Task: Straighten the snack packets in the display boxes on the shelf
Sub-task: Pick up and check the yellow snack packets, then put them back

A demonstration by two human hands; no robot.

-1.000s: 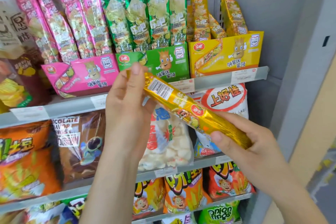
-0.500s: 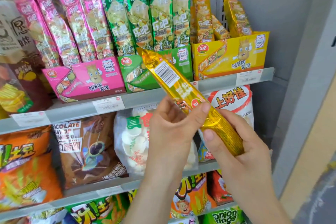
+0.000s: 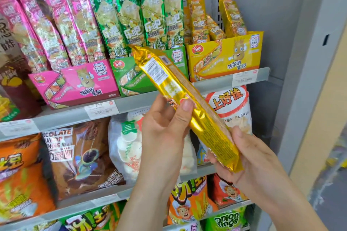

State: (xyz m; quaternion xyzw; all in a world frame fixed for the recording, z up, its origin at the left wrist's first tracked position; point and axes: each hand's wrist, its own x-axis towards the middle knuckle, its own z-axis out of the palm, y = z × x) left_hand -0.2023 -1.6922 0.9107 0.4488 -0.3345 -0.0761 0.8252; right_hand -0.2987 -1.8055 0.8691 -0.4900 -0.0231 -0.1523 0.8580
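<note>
On the shelf, a pink display box stands far left, a green display box beside it, and a yellow display box to the right. In front, the left hand grips the middle of a long gold snack packet, tilted; the right hand clasps its lower end.

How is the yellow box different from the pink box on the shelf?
The yellow display box looks partly empty, with only a few gold packets standing unevenly, some sunk low; the pink display box is packed with a full row of tall pink packets. The yellow box sits at the shelf's right end; the pink box sits further left, past the green one. Both show the same potato cartoon and hold long, slim packets.
</note>
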